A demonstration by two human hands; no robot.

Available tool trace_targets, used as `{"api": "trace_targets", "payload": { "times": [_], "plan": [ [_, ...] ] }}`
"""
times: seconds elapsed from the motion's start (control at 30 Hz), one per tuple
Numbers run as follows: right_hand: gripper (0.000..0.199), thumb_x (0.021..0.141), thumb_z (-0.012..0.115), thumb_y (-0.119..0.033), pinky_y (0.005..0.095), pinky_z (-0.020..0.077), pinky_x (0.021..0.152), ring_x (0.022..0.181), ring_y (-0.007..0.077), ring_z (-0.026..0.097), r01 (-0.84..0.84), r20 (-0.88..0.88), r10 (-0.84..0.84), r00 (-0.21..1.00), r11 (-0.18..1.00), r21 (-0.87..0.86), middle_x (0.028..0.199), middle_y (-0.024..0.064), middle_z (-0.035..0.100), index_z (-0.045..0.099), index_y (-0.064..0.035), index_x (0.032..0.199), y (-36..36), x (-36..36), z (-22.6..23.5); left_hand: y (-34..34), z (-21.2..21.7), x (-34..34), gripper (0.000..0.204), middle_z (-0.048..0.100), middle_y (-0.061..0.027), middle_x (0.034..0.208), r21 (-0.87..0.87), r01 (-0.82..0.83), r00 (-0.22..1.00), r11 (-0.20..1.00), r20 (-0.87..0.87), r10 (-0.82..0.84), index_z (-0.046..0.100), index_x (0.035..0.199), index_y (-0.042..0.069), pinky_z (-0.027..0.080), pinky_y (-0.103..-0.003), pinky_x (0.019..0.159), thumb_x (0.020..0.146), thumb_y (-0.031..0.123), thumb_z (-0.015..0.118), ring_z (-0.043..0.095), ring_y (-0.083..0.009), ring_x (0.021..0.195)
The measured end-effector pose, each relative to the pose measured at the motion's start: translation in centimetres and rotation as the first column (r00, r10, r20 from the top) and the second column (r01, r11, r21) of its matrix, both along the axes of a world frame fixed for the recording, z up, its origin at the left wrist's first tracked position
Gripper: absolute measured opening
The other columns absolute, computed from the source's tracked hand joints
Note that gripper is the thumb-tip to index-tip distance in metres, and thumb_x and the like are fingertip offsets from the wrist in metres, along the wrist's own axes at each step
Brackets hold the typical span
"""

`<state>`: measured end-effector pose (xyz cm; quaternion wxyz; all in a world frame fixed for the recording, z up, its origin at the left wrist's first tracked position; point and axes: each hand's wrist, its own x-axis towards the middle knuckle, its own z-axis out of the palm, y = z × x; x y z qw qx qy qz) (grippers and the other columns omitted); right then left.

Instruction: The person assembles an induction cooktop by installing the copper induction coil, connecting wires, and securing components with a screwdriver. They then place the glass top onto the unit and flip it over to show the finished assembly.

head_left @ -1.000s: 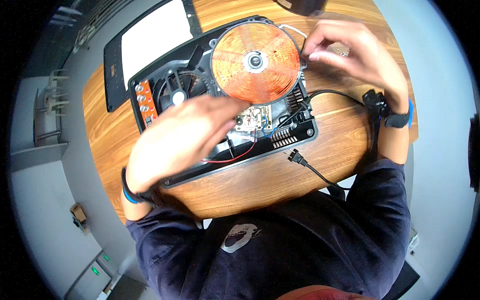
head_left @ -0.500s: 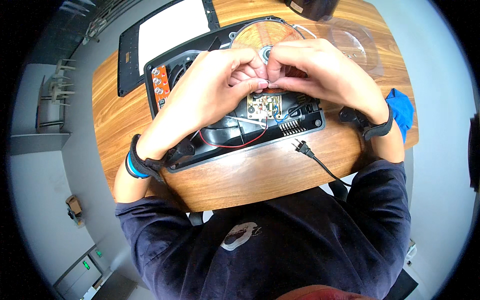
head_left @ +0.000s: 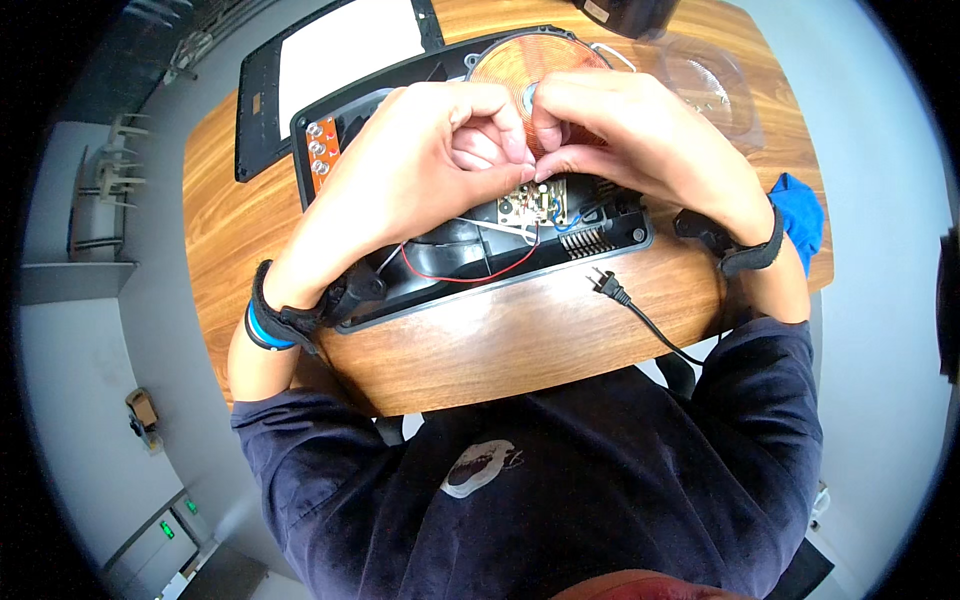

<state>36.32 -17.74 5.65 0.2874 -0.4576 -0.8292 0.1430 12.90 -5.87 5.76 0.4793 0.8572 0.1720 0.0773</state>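
An opened induction cooker with a black housing [head_left: 480, 300] lies on the wooden table. At its far side sits the round copper coil [head_left: 500, 65]. My left hand [head_left: 450, 145] and my right hand [head_left: 610, 130] meet above the near part of the coil, thumbs and forefingers pinched together. Whatever they pinch is too small or too hidden to name. Just below my fingertips shows a circuit board [head_left: 515, 208] with blue wires [head_left: 572, 232]. A red wire [head_left: 470, 279] loops across the housing, and an orange board [head_left: 322, 150] sits at its left end.
A black panel with a white sheet [head_left: 350, 50] lies at the far left. The power plug [head_left: 610, 287] rests near the front edge. To the right are a clear plastic tray [head_left: 705, 90] with small metal parts and a blue cloth [head_left: 798, 215]. A dark container [head_left: 630, 15] stands at the back.
The housing and coil have shifted slightly right and away in the picture. My hands stay pinched together, with the wrists tilted a little differently.
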Motion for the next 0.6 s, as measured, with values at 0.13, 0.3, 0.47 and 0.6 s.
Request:
{"api": "trace_targets", "payload": {
  "times": [0.13,0.3,0.47,0.6],
  "plan": [
    [0.024,0.100,0.081,-0.018,0.0458,0.0581,0.078,0.087,0.0376,0.072,0.187,0.053,-0.190,0.980,0.981,0.056,0.094,0.0155,0.069,0.064,-0.0029,0.105,-0.3,1.6,-0.1,0.7,-0.3,-0.8,0.011,0.078,0.0014,0.102,0.008,-0.021,0.999,1.000,0.048,0.021,0.073,0.103,0.002,0.063,-0.023,0.087,0.099,0.000,0.083,0.074,-0.0031,0.093],
    [0.014,0.112,0.068,-0.012,0.0366,0.0580,0.081,0.091,0.0237,0.072,0.549,0.166,-0.538,0.826,0.835,-0.028,0.101,0.0127,0.072,0.067,-0.0024,0.122,-1.9,6.7,-2.6,1.5,-1.4,-1.7,0.011,0.080,-0.0086,0.103,0.176,0.117,0.993,0.977,-0.031,-0.113,0.080,0.109,-0.002,0.062,-0.031,0.087,0.100,0.002,0.080,0.078,-0.0175,0.097],
    [0.034,0.100,0.075,0.000,0.0414,0.0641,0.092,0.102,0.0284,0.077,0.422,0.232,-0.383,0.894,0.894,-0.148,0.120,0.0143,0.073,0.064,0.0006,0.132,-1.9,9.5,-6.5,1.9,-3.8,-2.0,0.014,0.077,-0.0187,0.106,0.382,0.241,0.969,0.892,-0.039,-0.245,0.077,0.109,-0.003,0.060,-0.045,0.091,0.101,0.008,0.075,0.075,-0.0402,0.103],
    [0.050,0.099,0.077,-0.003,0.0415,0.0640,0.095,0.107,0.0293,0.077,0.428,0.206,-0.377,0.903,0.825,-0.369,0.123,0.0182,0.074,0.059,0.0016,0.145,-1.5,9.0,-6.9,1.1,-4.1,-1.8,0.012,0.073,-0.0193,0.105,0.351,0.275,0.961,0.895,-0.061,-0.271,0.071,0.108,-0.002,0.058,-0.050,0.091,0.101,0.009,0.072,0.071,-0.0434,0.105]
  ]
}}
